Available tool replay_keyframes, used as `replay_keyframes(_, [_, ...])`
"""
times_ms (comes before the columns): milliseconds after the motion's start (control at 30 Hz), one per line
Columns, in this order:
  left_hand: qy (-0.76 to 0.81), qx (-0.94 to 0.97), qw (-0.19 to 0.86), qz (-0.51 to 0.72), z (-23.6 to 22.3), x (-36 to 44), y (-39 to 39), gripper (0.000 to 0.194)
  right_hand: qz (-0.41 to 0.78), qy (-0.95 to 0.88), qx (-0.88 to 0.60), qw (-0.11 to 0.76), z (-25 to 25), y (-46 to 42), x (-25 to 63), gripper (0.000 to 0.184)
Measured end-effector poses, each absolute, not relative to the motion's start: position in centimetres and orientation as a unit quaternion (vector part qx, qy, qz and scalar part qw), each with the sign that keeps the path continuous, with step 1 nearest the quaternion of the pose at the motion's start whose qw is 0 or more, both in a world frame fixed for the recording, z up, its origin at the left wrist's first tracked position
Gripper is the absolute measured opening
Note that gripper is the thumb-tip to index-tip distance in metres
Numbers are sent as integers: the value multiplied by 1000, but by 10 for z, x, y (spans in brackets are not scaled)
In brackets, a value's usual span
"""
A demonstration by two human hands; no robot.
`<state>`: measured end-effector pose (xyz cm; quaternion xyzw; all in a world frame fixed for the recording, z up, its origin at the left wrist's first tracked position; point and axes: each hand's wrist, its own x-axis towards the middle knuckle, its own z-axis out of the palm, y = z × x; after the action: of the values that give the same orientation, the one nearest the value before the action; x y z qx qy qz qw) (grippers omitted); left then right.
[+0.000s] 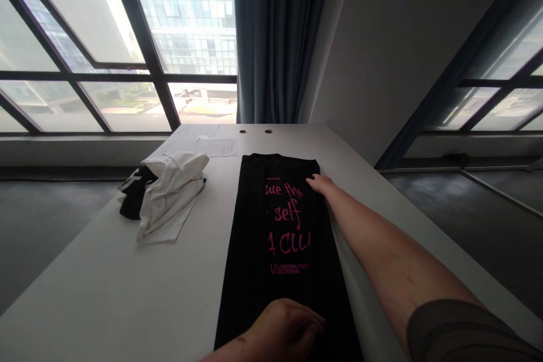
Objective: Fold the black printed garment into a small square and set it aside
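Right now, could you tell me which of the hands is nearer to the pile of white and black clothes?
Left. The left hand rests on the black shirt's near end; the right hand rests on its far right edge, across the shirt from the pile.

An office: tall windows (127,39) facing glass towers, plain white table (106,288).

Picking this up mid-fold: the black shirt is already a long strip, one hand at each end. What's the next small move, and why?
Probably lift the near end under the left hand and fold it up toward the right hand. The black shirt lies flat as a narrow strip on the table, and the right hand pins its far edge.
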<state>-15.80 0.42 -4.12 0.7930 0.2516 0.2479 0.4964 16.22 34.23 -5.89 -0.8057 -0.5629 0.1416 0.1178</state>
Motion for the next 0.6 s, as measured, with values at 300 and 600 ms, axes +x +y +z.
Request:
replay_keyframes(300, [296,774,485,281,-42,-161,0,52,102,-611,-773,136,-50,351,154,64])
replay_keyframes(600, [215,819,450,285,-33,-166,-4,33,93,-680,-712,148,-23,348,100,68])
